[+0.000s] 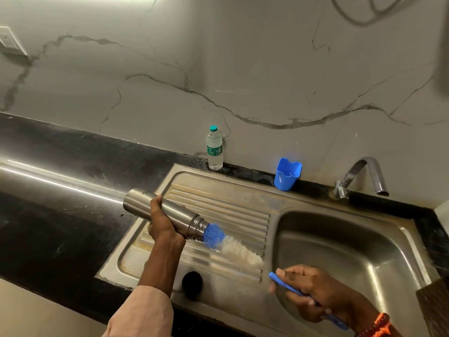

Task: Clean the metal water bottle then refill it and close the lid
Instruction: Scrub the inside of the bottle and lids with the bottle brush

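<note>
right hand (318, 291) grips the blue brush handle (303, 294) near the basin — bristles (228, 244) partly inside the metal bottle (167, 212), which the left hand (162, 222) wraps around, tilted above the sink drainboard (226, 207), black lid (192, 282) lying near.

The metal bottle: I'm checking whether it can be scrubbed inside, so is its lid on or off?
Off. The metal bottle shows bare neck threads, and the bottle brush enters its mouth.
</note>
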